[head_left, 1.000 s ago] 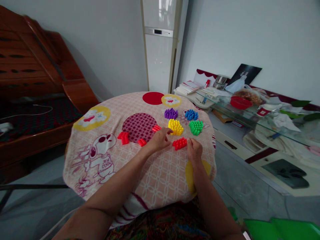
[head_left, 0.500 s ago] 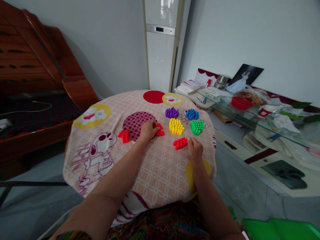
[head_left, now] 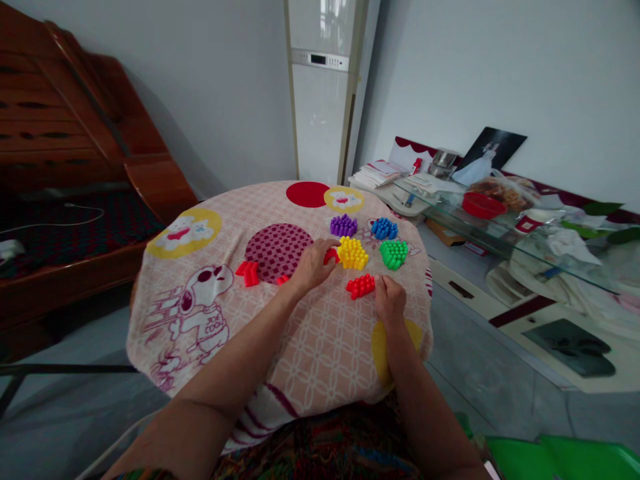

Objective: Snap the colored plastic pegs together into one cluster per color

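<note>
My left hand (head_left: 316, 262) is over the tabletop, its thumb and fingers closed about a red plastic piece (head_left: 331, 256) just left of a cluster of yellow knobbed pieces (head_left: 353, 253). Behind that wrist lies another small red piece (head_left: 283, 280), partly covered by the hand. Farther left rests a group of red pieces (head_left: 249, 273). My right hand (head_left: 391, 299) is low on the cloth with fingers curled, thumb and forefinger at the right end of a red knobbed cluster (head_left: 361, 287).
Purple (head_left: 343, 225), blue (head_left: 385, 229) and green (head_left: 394, 255) knobbed clusters stand farther back on the cloth-covered round table (head_left: 320, 347). A cluttered glass shelf (head_left: 450, 213) is at the right. A wooden bench (head_left: 150, 173) stands left, a tall white cabinet unit (head_left: 320, 113) behind.
My left hand has moved right, toward the yellow cluster, with a red piece. A small red piece now shows to the left of that hand. My right hand has stayed in place.
</note>
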The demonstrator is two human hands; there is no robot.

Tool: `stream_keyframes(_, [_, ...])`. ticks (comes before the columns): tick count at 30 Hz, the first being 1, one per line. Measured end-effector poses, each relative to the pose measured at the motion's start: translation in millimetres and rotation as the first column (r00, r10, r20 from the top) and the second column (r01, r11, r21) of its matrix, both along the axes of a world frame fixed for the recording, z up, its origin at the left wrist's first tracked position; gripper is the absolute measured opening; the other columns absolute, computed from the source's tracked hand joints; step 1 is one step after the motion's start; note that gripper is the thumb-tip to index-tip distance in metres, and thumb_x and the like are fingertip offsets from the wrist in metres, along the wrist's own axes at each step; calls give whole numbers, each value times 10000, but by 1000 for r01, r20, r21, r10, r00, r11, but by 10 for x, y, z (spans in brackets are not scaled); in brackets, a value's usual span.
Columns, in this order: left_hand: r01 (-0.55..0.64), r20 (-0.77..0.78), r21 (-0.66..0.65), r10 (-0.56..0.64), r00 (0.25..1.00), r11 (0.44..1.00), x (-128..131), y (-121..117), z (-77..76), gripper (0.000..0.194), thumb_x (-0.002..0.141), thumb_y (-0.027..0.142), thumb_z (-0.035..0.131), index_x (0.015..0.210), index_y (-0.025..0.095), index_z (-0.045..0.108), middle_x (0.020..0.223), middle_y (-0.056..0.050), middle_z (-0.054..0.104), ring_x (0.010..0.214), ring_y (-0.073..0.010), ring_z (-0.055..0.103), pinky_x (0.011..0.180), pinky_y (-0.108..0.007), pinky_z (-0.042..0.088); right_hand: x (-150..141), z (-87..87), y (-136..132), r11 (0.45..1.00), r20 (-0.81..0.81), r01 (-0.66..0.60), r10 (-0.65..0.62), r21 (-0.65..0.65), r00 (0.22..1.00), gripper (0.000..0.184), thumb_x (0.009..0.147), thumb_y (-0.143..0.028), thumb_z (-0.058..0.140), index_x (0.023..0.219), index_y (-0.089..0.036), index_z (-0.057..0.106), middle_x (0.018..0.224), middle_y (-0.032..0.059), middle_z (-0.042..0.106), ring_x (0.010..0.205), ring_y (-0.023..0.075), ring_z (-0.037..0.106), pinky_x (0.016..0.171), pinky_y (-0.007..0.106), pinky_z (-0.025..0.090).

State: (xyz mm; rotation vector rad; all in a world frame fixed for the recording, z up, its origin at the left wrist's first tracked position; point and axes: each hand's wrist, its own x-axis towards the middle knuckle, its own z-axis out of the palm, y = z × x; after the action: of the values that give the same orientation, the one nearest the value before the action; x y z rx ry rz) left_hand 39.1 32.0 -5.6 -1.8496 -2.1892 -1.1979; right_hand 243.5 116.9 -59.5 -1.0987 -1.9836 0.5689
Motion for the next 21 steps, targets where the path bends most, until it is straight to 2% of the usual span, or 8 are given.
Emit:
stream_keyframes(2, [78, 36, -58, -76, 996, 995, 74, 10, -16, 383, 792, 150, 563, 1171, 136, 613, 905, -61, 698, 799, -165, 647, 772, -270, 499, 3, 1, -1, 1000, 1, 6, -6, 7, 1000, 377, 908, -395, 392, 612, -201, 524, 546, 6, 518, 562, 143, 422, 567, 271, 253])
stream_keyframes(4, [125, 62, -118, -118, 991, 985, 125, 39, -52, 321, 791, 166, 586, 1104, 131, 646, 863, -54, 711, 746, -154, 648, 742, -255, 499, 6, 4, -4, 1000, 5, 2, -2, 11, 1000, 372, 908, -388, 397, 618, -199, 534, 550, 5, 523, 557, 141, 418, 566, 270, 254])
stream_keyframes(7, [172, 68, -187, -162, 984, 967, 168, 113, -132, 233, 806, 206, 594, 993, 140, 716, 914, -74, 737, 798, -168, 667, 796, -262, 508, 10, 11, -7, 1000, 12, -11, 11, 1, 1000, 370, 908, -383, 396, 625, -195, 545, 560, 11, 540, 558, 141, 432, 567, 267, 266])
stream_keyframes(9, [212, 89, -213, -197, 976, 954, 186, 159, -184, 280, 826, 226, 570, 1040, 154, 734, 1007, -75, 747, 877, -183, 680, 857, -271, 509, 9, 14, -6, 1000, 15, -10, 10, -2, 1000, 374, 910, -382, 391, 626, -194, 546, 562, 14, 544, 565, 143, 440, 568, 267, 268])
stream_keyframes(13, [203, 134, -220, -176, 975, 954, 206, 172, -238, 390, 868, 267, 510, 1202, 187, 696, 1148, -53, 731, 1024, -207, 672, 948, -296, 493, 4, 18, -1, 1000, 23, 1, -1, 6, 1000, 362, 905, -372, 401, 624, -195, 543, 560, 9, 533, 567, 141, 427, 568, 270, 257])
stream_keyframes(21, [249, 188, -216, -211, 959, 944, 218, 125, -246, 358, 893, 277, 486, 1168, 219, 707, 1129, -18, 738, 1044, -196, 669, 951, -278, 493, -3, 24, -10, 1000, 23, 1, -1, 0, 1000, 362, 910, -375, 406, 638, -193, 562, 574, 15, 550, 573, 144, 423, 563, 269, 255])
